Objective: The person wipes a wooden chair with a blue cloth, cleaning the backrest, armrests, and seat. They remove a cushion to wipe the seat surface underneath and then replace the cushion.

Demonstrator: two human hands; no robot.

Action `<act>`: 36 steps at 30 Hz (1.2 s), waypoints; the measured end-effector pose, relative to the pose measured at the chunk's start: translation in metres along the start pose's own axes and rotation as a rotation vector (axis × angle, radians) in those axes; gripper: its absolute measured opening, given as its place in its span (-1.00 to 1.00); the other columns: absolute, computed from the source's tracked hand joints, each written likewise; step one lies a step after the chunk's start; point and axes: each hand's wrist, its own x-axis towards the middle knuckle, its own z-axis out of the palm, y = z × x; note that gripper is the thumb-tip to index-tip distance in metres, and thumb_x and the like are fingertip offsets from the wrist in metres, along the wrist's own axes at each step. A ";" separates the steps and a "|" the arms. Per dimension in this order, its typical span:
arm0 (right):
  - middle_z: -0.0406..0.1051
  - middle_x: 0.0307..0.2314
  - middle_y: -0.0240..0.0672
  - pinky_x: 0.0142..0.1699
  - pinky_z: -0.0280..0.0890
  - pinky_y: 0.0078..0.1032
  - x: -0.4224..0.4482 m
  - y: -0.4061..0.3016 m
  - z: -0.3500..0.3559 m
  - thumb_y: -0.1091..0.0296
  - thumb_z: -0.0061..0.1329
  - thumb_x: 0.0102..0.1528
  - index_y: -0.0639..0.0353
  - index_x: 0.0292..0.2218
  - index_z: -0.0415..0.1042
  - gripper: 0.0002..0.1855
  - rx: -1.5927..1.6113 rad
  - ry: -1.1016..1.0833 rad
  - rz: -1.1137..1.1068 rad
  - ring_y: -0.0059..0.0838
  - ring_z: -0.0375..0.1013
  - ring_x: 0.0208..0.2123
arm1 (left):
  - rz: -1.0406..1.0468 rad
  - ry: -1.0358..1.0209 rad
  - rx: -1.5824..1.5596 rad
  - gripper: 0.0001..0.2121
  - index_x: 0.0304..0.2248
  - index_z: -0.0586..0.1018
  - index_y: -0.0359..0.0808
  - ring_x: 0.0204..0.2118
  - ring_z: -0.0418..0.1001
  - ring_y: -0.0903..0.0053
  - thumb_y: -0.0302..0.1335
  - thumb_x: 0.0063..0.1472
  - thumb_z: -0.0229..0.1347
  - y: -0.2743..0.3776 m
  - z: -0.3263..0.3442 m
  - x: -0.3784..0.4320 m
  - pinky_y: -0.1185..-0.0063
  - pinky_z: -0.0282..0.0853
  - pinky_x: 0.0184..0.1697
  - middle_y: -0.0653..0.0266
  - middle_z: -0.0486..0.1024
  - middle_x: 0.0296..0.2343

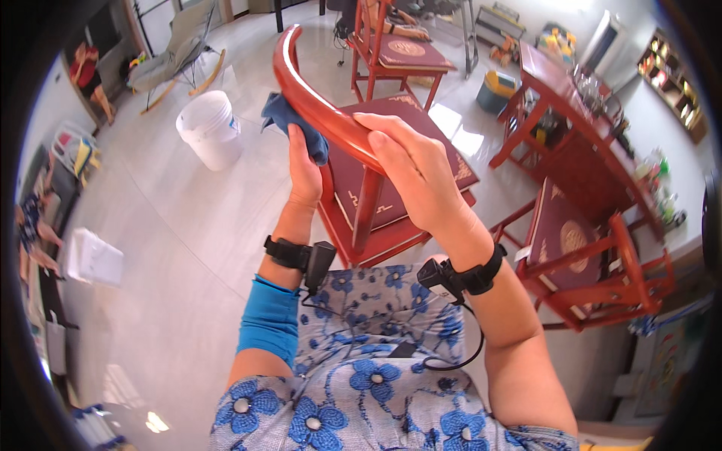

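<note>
Right in front of me stands a glossy red-brown wooden chair with a curved top rail [324, 121] and a maroon seat cushion [361, 191]. My left hand [305, 175] holds a dark blue cloth [307, 132] against the rail's left side; its fingers are partly hidden behind the cloth. My right hand [420, 175] grips the near end of the same rail, thumb and fingers on top of the wood. Below the rail, an upright wooden post [368, 217] runs down to the seat frame.
Left of the chair stands a white plastic bucket [210, 135]. Another cushioned chair [569, 253] is at my right, near a red wooden table [586, 152]. A third chair [403, 53] stands ahead, beside a person's arm. Other people are at the far left, near a rocking lounge chair [180, 51].
</note>
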 end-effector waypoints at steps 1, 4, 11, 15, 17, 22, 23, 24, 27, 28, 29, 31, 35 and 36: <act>0.51 -0.47 -0.07 -0.29 0.36 -0.39 -0.002 0.003 0.001 0.26 -0.13 0.31 0.27 -0.02 0.48 -0.67 0.001 0.012 -0.008 -0.19 0.54 -0.43 | 0.016 -0.030 0.060 -0.38 0.27 0.23 -0.20 0.20 0.29 0.49 0.09 0.46 -0.26 -0.009 -0.004 -0.003 0.47 0.14 0.28 0.33 0.35 0.16; 0.53 -0.48 -0.07 -0.30 0.39 -0.30 -0.004 0.010 0.001 0.20 -0.10 0.28 0.21 -0.09 0.53 -0.68 -0.020 0.082 -0.037 -0.08 0.55 -0.43 | 0.015 -0.032 0.093 -0.39 0.23 0.27 -0.28 0.16 0.28 0.53 0.05 0.49 -0.32 -0.029 -0.001 -0.009 0.51 0.14 0.26 0.34 0.34 0.13; 0.58 -0.45 -0.12 -0.22 0.44 -0.19 -0.007 0.012 0.000 0.07 -0.17 0.28 0.09 -0.24 0.58 -0.64 -0.059 0.111 0.038 -0.02 0.57 -0.37 | -0.396 0.046 0.123 -0.34 0.24 0.26 -0.32 0.21 0.26 0.42 0.09 0.47 -0.33 -0.151 -0.090 -0.042 0.43 0.13 0.30 0.26 0.31 0.17; 0.58 -0.45 -0.13 -0.19 0.43 -0.16 -0.007 0.016 -0.003 0.07 -0.24 0.29 0.05 -0.28 0.59 -0.61 -0.049 0.057 0.063 -0.04 0.57 -0.35 | -0.571 0.034 0.245 -0.34 0.23 0.26 -0.32 0.20 0.29 0.38 0.09 0.46 -0.30 -0.154 -0.093 -0.052 0.41 0.18 0.28 0.24 0.33 0.16; 0.58 -0.44 -0.14 -0.19 0.43 -0.17 -0.007 0.016 -0.003 0.07 -0.24 0.29 0.04 -0.28 0.60 -0.61 -0.040 0.036 0.076 -0.05 0.57 -0.35 | -0.620 0.014 0.296 -0.34 0.23 0.26 -0.32 0.19 0.30 0.37 0.10 0.46 -0.29 -0.147 -0.093 -0.050 0.40 0.20 0.28 0.23 0.33 0.16; 0.59 -0.30 -0.14 -0.18 0.45 -0.18 -0.007 0.026 -0.003 0.03 -0.25 0.30 0.04 -0.19 0.57 -0.61 -0.053 0.044 -0.026 -0.10 0.58 -0.26 | -0.685 -0.008 0.376 -0.33 0.23 0.27 -0.32 0.18 0.34 0.32 0.11 0.45 -0.26 -0.094 -0.089 -0.066 0.37 0.25 0.26 0.20 0.36 0.14; 0.58 -0.24 -0.16 -0.17 0.46 -0.18 -0.007 0.032 -0.005 0.00 -0.25 0.32 0.06 -0.14 0.55 -0.58 -0.056 0.079 -0.120 -0.12 0.59 -0.24 | -0.666 0.002 0.343 -0.33 0.23 0.27 -0.32 0.17 0.35 0.31 0.11 0.44 -0.25 -0.081 -0.088 -0.069 0.36 0.26 0.26 0.20 0.36 0.14; 0.58 -0.18 -0.17 -0.17 0.46 -0.19 -0.009 0.036 -0.004 -0.04 -0.25 0.33 0.08 -0.09 0.53 -0.55 -0.049 0.110 -0.211 -0.15 0.60 -0.21 | -0.586 0.048 0.242 -0.34 0.21 0.30 -0.30 0.08 0.43 0.28 0.11 0.43 -0.22 -0.065 -0.091 -0.077 0.32 0.37 0.15 0.18 0.44 0.06; 0.44 0.03 -0.11 0.05 0.38 -0.21 -0.053 0.067 -0.021 -0.18 -0.29 0.36 0.18 0.11 0.38 -0.38 0.684 -0.040 0.283 -0.19 0.47 0.02 | -0.577 -0.031 0.214 -0.31 0.21 0.29 -0.30 0.03 0.46 0.33 0.16 0.43 -0.32 0.007 -0.074 -0.103 0.35 0.41 0.05 0.15 0.42 0.07; 0.38 0.10 -0.07 0.14 0.32 -0.20 -0.074 0.082 -0.027 -0.23 -0.31 0.36 0.21 0.18 0.32 -0.31 0.831 -0.071 0.460 -0.19 0.41 0.11 | -0.536 -0.027 0.203 -0.30 0.22 0.28 -0.29 -0.01 0.47 0.31 0.16 0.43 -0.33 0.027 -0.060 -0.117 0.33 0.43 0.01 0.14 0.43 0.05; 0.29 0.18 -0.03 0.24 0.23 -0.18 -0.102 0.101 -0.032 -0.27 -0.33 0.36 0.25 0.24 0.26 -0.24 0.836 -0.110 0.634 -0.17 0.31 0.20 | -0.492 -0.020 0.189 -0.30 0.22 0.27 -0.28 -0.06 0.49 0.30 0.17 0.43 -0.35 0.044 -0.043 -0.130 0.30 0.45 -0.03 0.13 0.44 0.04; 0.16 0.24 0.01 0.34 0.05 -0.08 -0.163 0.121 -0.012 -0.33 -0.40 0.36 0.20 0.29 0.18 -0.19 1.042 -0.131 0.912 -0.06 0.11 0.31 | -0.455 -0.173 0.323 -0.31 0.24 0.26 -0.32 -0.07 0.50 0.41 0.13 0.45 -0.34 0.058 -0.014 -0.167 0.42 0.43 0.02 0.17 0.47 0.01; 0.28 0.19 -0.14 0.27 0.20 -0.11 -0.252 0.116 0.033 -0.38 -0.42 0.32 0.03 0.24 0.28 -0.23 1.734 -0.134 1.142 -0.14 0.29 0.20 | -0.489 -0.717 0.985 -0.42 0.23 0.33 -0.35 0.19 0.33 0.26 -0.17 0.36 0.09 0.022 0.005 -0.231 0.37 0.20 0.25 0.05 0.36 0.15; 0.45 0.04 -0.20 0.15 0.37 -0.21 -0.271 0.138 0.058 -0.33 -0.35 0.32 -0.04 0.16 0.37 -0.34 2.001 -0.072 0.953 -0.29 0.47 0.03 | -0.141 -1.105 1.140 -0.40 0.21 0.36 -0.35 0.28 0.20 0.10 -0.20 0.30 0.15 0.016 0.026 -0.232 0.29 0.05 0.33 -0.04 0.24 0.23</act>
